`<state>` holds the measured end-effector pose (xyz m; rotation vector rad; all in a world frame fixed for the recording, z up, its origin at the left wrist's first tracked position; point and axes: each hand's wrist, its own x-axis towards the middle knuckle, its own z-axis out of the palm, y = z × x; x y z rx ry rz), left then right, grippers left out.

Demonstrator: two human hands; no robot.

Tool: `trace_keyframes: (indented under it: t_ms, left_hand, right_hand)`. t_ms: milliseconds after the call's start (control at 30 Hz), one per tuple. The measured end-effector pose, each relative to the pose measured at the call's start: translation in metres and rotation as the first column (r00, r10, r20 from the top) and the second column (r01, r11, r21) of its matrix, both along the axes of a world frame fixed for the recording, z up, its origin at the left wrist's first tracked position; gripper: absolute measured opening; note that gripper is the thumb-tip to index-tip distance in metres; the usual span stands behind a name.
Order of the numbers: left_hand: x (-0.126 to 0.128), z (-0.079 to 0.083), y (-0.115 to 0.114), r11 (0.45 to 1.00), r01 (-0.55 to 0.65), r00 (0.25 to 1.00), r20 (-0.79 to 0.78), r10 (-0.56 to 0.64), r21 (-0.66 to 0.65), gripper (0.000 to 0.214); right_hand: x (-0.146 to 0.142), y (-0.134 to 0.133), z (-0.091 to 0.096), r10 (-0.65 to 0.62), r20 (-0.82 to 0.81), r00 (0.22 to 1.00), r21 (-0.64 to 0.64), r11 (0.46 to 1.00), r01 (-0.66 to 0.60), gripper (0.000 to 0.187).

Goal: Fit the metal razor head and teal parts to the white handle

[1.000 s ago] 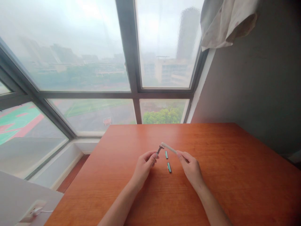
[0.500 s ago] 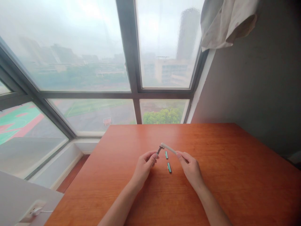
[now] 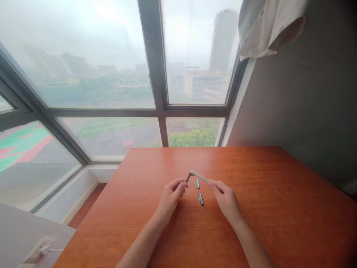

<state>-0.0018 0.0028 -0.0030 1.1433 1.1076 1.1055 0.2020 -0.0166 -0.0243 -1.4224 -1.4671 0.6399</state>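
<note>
- The counter (image 3: 279, 208) is glossy reddish-brown wood, its grain running in fine streaks.
- The left hand (image 3: 170, 197) is closed, its fingers pinched on a slim razor handle (image 3: 189, 177) – dark-necked, pointing towards one o'clock.
- The right hand (image 3: 226, 196) is clamped on a narrow, pale, smooth rod (image 3: 199, 175) that slants towards ten o'clock.
- The two hands are apart; the tips of handle and rod meet between them above the counter – too small to tell if they touch.
- At five o'clock from those tips, a short teal-and-dark strip (image 3: 198, 184) lies on the wood; farther along that line lies a second strip (image 3: 201, 198), also flat-sided and oblong.
- A creased, pale cloth (image 3: 270, 29) hangs between one and two o'clock in the view.
</note>
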Motion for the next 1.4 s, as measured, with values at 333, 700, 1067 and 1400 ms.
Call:
trace_keyframes:
  t_ms: [333, 700, 1067, 1400]
  left_hand:
    - [-0.001, -0.003, 0.001, 1.0, -0.024, 1.0, 0.018, 0.024, -0.005, 0.043]
    - [-0.001, 0.001, 0.0, 0.999, -0.045, 0.999, -0.001, 0.045, 0.001, 0.039]
    - [0.001, 0.011, -0.006, 0.995, -0.092, 0.996, 0.017, 0.091, 0.024, 0.033]
    - [0.0, 0.01, -0.006, 0.992, -0.115, 0.992, 0.052, 0.112, 0.052, 0.03]
  right_hand:
    - [0.003, 0.0, -0.001, -0.024, 0.058, 0.998, 0.011, 1.0, 0.024, 0.043]
    - [0.004, 0.001, -0.002, -0.029, 0.043, 0.999, 0.01, 1.0, 0.029, 0.043]
    - [0.002, 0.0, 0.001, -0.01, 0.004, 1.0, 0.006, 1.0, 0.01, 0.043]
    - [0.001, 0.0, 0.001, -0.013, -0.073, 0.997, -0.005, 1.0, 0.012, 0.042]
